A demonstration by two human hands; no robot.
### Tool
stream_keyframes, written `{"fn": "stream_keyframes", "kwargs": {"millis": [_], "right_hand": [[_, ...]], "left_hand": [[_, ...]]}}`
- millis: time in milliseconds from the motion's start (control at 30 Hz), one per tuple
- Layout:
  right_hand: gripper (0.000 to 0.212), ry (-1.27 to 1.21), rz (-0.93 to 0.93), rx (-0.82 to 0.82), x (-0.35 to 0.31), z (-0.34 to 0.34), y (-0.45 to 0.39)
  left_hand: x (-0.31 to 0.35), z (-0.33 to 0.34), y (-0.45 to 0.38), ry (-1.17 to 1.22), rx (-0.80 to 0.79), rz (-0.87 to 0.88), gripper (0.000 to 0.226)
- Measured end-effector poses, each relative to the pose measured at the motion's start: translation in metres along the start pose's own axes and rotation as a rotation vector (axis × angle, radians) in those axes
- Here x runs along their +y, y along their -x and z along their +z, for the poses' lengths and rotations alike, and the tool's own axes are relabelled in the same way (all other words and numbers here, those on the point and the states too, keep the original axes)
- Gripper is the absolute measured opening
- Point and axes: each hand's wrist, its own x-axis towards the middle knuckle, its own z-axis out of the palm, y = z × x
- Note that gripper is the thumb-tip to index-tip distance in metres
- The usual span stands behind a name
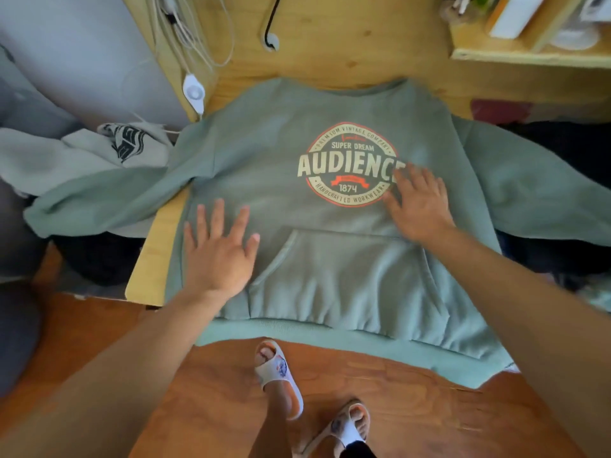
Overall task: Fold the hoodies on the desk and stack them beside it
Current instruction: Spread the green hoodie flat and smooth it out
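1. Across the worktop [150, 259], the green hoodie [330, 276] is lying face up, its hem hanging over the near edge; the left hand [218, 252] and right hand [420, 206] are pressing flat, fingers spread, gripping nothing.
2. Both sleeves are drooping off the side edges (likely dragging the body askew).
3. The hood is staying hidden; the grey hoodie [99, 150] at the left edge is lying crumpled.

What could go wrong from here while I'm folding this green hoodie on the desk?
The green hoodie is wider than the desk: both sleeves droop off the sides and the hem hangs over the front edge, so it may slide off as you fold. The left sleeve lies across the grey hoodie and could drag it along. Both the left hand and right hand lie flat, gripping nothing.
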Motion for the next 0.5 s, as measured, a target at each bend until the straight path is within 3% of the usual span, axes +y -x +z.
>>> {"fn": "stream_keyframes", "kwargs": {"millis": [67,133,200,300,400,500], "right_hand": [[0.056,-0.108,-0.07,0.169,-0.014,0.005,0.054],[0.049,-0.254,0.021,0.273,-0.01,0.018,0.124],[0.038,-0.388,0.288,0.365,0.003,0.026,0.195],[0.025,-0.571,0.806,0.374,0.021,0.026,0.258],[0.054,-0.892,1.208,0.277,0.032,0.026,0.261],[0.06,-1.485,1.235,0.127,0.037,0.021,0.25]], "left_hand": [[-0.008,0.011,0.044,0.064,0.043,-0.048,0.057],[-0.028,0.021,0.085,0.178,0.149,-0.254,0.057],[-0.048,0.024,0.113,0.531,0.236,-0.564,0.065],[-0.067,0.025,0.116,1.109,0.045,-0.873,0.077],[-0.077,0.023,0.102,1.222,-0.172,-0.913,0.084],[-0.076,0.014,0.1,1.156,-0.193,-0.805,0.058]]}}
